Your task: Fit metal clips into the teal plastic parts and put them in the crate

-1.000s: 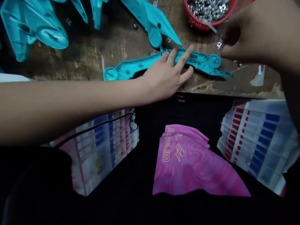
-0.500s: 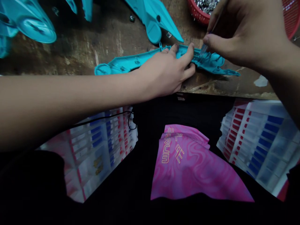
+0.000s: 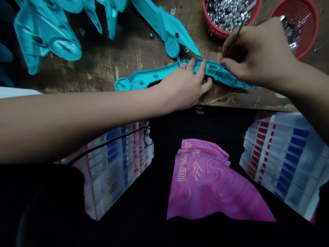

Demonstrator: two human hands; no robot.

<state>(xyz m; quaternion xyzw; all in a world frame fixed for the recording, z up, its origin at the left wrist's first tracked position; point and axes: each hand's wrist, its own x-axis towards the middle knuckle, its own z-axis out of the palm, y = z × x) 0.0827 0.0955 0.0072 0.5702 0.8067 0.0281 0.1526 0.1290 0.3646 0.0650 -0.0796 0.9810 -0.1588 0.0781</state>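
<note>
A long, narrow teal plastic trim piece (image 3: 144, 79) lies along the front of the table, its ribbed, clipped side facing up. Across its middle rests my left hand (image 3: 183, 85), thumb on the near side and fingers bent over it, steadying it. My right hand (image 3: 257, 55) is closed in a pinch around a thin rod-like tool (image 3: 236, 37), whose pale flat end points up and away; the other end is hidden by my fingers. That hand is just above the trim's right part. Small metal clips sit in the trim; fine details are too small to make out.
A red basket (image 3: 218, 29) full of shiny metal clips stands at the back, and a second red basket (image 3: 312, 34) with fewer clips is right of it. More teal pieces (image 3: 164, 27) lie behind and at the left (image 3: 51, 37). Loose clips (image 3: 151, 35) dot the wooden table.
My right hand has lifted the tool off the trim, turning it so the pale end points toward the clip basket. My left hand stays on the trim. The camera view has shifted slightly.
</note>
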